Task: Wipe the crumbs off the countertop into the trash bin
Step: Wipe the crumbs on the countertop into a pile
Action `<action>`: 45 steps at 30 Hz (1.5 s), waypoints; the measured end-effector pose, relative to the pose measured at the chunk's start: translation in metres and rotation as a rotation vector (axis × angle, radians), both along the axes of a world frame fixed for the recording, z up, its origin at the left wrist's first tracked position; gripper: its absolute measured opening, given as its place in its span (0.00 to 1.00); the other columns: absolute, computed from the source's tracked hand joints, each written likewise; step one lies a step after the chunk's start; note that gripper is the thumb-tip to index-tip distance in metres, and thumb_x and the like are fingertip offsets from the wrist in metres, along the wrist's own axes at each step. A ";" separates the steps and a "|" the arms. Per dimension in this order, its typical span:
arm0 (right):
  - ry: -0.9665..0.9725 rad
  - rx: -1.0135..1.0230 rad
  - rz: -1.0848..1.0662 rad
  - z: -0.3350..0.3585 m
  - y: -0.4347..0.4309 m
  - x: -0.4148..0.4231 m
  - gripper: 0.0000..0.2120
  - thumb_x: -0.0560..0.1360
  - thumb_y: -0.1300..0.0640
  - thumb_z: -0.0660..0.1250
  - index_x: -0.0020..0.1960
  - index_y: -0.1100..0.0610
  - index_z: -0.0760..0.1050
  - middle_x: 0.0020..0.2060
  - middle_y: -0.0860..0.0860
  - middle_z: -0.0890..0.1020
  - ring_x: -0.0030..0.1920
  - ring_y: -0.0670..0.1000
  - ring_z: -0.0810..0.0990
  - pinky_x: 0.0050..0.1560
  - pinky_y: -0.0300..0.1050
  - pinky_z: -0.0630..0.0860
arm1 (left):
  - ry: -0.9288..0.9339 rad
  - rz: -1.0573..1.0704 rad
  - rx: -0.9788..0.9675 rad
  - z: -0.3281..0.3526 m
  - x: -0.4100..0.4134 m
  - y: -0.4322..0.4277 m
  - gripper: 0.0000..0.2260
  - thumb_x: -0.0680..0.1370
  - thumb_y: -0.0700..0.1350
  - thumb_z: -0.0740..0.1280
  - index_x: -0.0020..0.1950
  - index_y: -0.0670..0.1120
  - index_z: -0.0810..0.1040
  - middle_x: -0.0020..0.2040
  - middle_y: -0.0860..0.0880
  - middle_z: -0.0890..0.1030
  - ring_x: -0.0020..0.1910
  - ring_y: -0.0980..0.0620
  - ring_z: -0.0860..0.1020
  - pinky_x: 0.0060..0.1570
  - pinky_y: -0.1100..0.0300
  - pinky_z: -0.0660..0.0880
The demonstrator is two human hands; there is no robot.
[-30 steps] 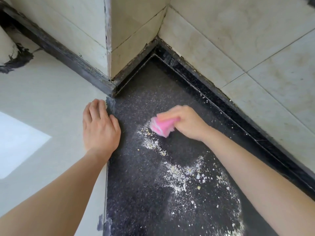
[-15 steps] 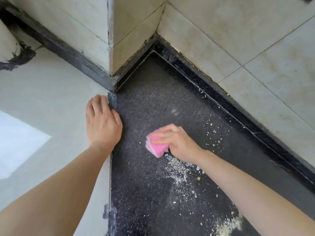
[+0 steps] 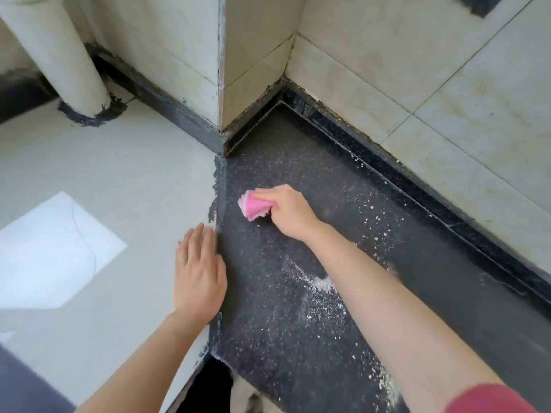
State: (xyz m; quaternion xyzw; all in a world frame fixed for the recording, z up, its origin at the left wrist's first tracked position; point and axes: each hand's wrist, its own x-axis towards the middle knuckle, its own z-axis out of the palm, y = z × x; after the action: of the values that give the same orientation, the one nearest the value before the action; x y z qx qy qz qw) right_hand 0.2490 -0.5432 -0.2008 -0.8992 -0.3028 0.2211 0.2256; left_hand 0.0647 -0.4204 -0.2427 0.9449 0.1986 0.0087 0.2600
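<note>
My right hand (image 3: 290, 214) grips a pink cloth (image 3: 254, 207) and presses it on the dark speckled countertop (image 3: 268, 317), near its left edge. Pale crumbs (image 3: 320, 289) lie in a streak just in front of my right forearm, with more scattered toward the back rim (image 3: 375, 217) and at the near right (image 3: 383, 380). My left hand (image 3: 198, 274) rests flat, fingers together, on the pale surface at the countertop's left edge. No trash bin is in view.
A pale tiled surface (image 3: 104, 180) adjoins the counter on the left, with a bright sunlit patch (image 3: 53, 248). Tiled walls (image 3: 417, 70) and a corner pillar (image 3: 220, 70) close the back. A white pipe (image 3: 62, 55) stands at far left. A dark gap (image 3: 208, 386) opens below the counter's front edge.
My right hand has lifted the cloth back and to the left, away from the crumb pile. My left hand has slid nearer along the edge. The view has pulled back.
</note>
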 end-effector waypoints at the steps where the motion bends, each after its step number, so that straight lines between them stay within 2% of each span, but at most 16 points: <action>1: -0.046 -0.060 0.011 -0.010 0.012 -0.002 0.28 0.75 0.69 0.57 0.67 0.45 0.75 0.65 0.53 0.77 0.64 0.56 0.74 0.66 0.48 0.69 | 0.018 0.009 0.010 0.000 -0.010 -0.005 0.25 0.79 0.45 0.48 0.75 0.38 0.61 0.75 0.38 0.61 0.75 0.39 0.55 0.75 0.47 0.49; 3: -0.111 -0.142 0.105 -0.022 0.015 -0.014 0.28 0.76 0.67 0.60 0.71 0.45 0.71 0.68 0.54 0.75 0.68 0.57 0.70 0.68 0.49 0.64 | 0.036 0.053 0.026 -0.003 -0.028 -0.012 0.24 0.81 0.45 0.47 0.76 0.40 0.57 0.77 0.41 0.55 0.77 0.41 0.51 0.76 0.49 0.45; 7: -0.041 -0.040 0.225 -0.021 -0.052 -0.052 0.25 0.74 0.71 0.62 0.66 0.52 0.77 0.65 0.47 0.78 0.68 0.51 0.72 0.71 0.50 0.64 | 0.056 0.118 0.049 -0.010 -0.057 -0.019 0.25 0.82 0.46 0.50 0.78 0.43 0.50 0.79 0.44 0.47 0.78 0.45 0.44 0.75 0.52 0.39; 11: -0.015 -0.121 0.211 -0.018 -0.141 -0.087 0.20 0.74 0.67 0.68 0.61 0.50 0.80 0.62 0.45 0.80 0.65 0.48 0.74 0.71 0.51 0.65 | 0.083 0.108 0.088 -0.014 -0.082 -0.018 0.26 0.82 0.48 0.50 0.78 0.43 0.49 0.79 0.43 0.46 0.78 0.44 0.43 0.75 0.50 0.41; 14: 0.045 -0.252 0.154 -0.003 -0.191 -0.100 0.17 0.73 0.65 0.68 0.54 0.46 0.83 0.57 0.47 0.83 0.59 0.48 0.78 0.66 0.45 0.71 | 0.118 0.101 0.128 -0.017 -0.101 -0.017 0.27 0.82 0.51 0.49 0.78 0.42 0.48 0.79 0.42 0.45 0.78 0.43 0.43 0.74 0.48 0.42; 17: 0.131 -0.071 -0.026 0.020 -0.197 -0.111 0.16 0.72 0.59 0.67 0.44 0.38 0.84 0.52 0.41 0.83 0.51 0.39 0.79 0.58 0.43 0.74 | 0.163 0.113 0.158 -0.021 -0.114 -0.016 0.28 0.81 0.56 0.43 0.79 0.45 0.44 0.79 0.45 0.40 0.77 0.48 0.37 0.73 0.52 0.37; 19: 0.083 0.024 -0.010 0.026 -0.172 -0.117 0.15 0.73 0.54 0.64 0.50 0.36 0.81 0.56 0.43 0.81 0.52 0.42 0.76 0.57 0.43 0.73 | 0.191 0.138 0.158 -0.024 -0.117 -0.018 0.29 0.80 0.58 0.40 0.79 0.46 0.42 0.78 0.46 0.37 0.76 0.49 0.35 0.73 0.52 0.36; 23: -0.050 -0.023 0.044 0.000 -0.093 -0.129 0.27 0.76 0.67 0.59 0.66 0.40 0.74 0.65 0.52 0.74 0.61 0.55 0.73 0.67 0.51 0.67 | 0.230 0.206 0.136 -0.030 -0.117 -0.025 0.29 0.80 0.59 0.39 0.78 0.48 0.39 0.78 0.46 0.36 0.76 0.48 0.34 0.74 0.50 0.36; 27: -0.201 -0.108 0.248 -0.026 -0.069 -0.149 0.24 0.77 0.66 0.62 0.68 0.47 0.74 0.68 0.47 0.75 0.66 0.54 0.69 0.66 0.50 0.63 | 0.241 0.244 0.106 -0.034 -0.119 -0.027 0.29 0.80 0.60 0.39 0.78 0.49 0.37 0.78 0.46 0.35 0.76 0.47 0.33 0.74 0.49 0.35; 30: -0.141 -0.054 0.275 -0.022 -0.119 -0.154 0.17 0.77 0.62 0.65 0.63 0.47 0.79 0.64 0.44 0.79 0.64 0.50 0.73 0.67 0.49 0.64 | 0.257 0.224 0.092 -0.034 -0.121 -0.027 0.29 0.79 0.60 0.38 0.77 0.50 0.36 0.78 0.46 0.34 0.75 0.47 0.32 0.73 0.49 0.34; 33: -0.082 -0.254 0.248 -0.007 -0.182 -0.152 0.18 0.76 0.65 0.66 0.56 0.45 0.82 0.59 0.45 0.82 0.59 0.50 0.77 0.68 0.52 0.68 | 0.261 0.221 0.080 -0.031 -0.120 -0.028 0.29 0.80 0.59 0.39 0.77 0.50 0.36 0.78 0.45 0.35 0.76 0.46 0.32 0.73 0.48 0.35; 35: 0.021 -0.324 0.174 0.009 -0.205 -0.152 0.21 0.73 0.68 0.64 0.50 0.44 0.84 0.54 0.45 0.84 0.53 0.47 0.81 0.63 0.50 0.75 | 0.276 0.225 0.067 -0.028 -0.119 -0.028 0.29 0.80 0.59 0.40 0.78 0.51 0.37 0.78 0.45 0.35 0.76 0.46 0.33 0.73 0.48 0.35; 38: 0.079 -0.144 0.059 0.025 -0.189 -0.154 0.21 0.72 0.67 0.63 0.42 0.42 0.85 0.53 0.40 0.84 0.53 0.44 0.80 0.60 0.48 0.77 | 0.286 0.229 0.058 -0.025 -0.117 -0.028 0.29 0.80 0.59 0.40 0.78 0.51 0.37 0.78 0.44 0.35 0.76 0.46 0.33 0.73 0.48 0.34; 41: -0.016 -0.033 0.121 0.014 -0.132 -0.166 0.17 0.75 0.61 0.63 0.53 0.42 0.83 0.59 0.47 0.82 0.58 0.53 0.79 0.62 0.50 0.73 | 0.296 0.225 0.058 -0.025 -0.117 -0.030 0.28 0.80 0.59 0.40 0.77 0.51 0.36 0.77 0.45 0.34 0.75 0.46 0.32 0.72 0.48 0.34; 43: -0.072 -0.063 0.189 -0.006 -0.094 -0.182 0.23 0.75 0.66 0.63 0.63 0.43 0.78 0.63 0.52 0.79 0.60 0.58 0.76 0.64 0.53 0.70 | 0.301 0.229 0.054 -0.024 -0.117 -0.030 0.28 0.80 0.59 0.41 0.77 0.51 0.36 0.77 0.45 0.34 0.75 0.46 0.32 0.73 0.48 0.34; 45: -0.116 -0.092 0.277 -0.021 -0.076 -0.194 0.24 0.76 0.66 0.64 0.67 0.45 0.75 0.65 0.51 0.77 0.62 0.57 0.73 0.66 0.53 0.67 | 0.297 0.235 0.050 -0.024 -0.117 -0.029 0.29 0.80 0.59 0.41 0.77 0.51 0.36 0.77 0.45 0.34 0.75 0.47 0.32 0.73 0.49 0.34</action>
State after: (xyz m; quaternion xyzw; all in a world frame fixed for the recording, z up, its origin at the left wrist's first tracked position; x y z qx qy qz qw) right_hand 0.0551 -0.6193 -0.2220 -0.8695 -0.4258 0.2114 0.1338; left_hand -0.0524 -0.4493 -0.2669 0.9124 0.3434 -0.0958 0.2012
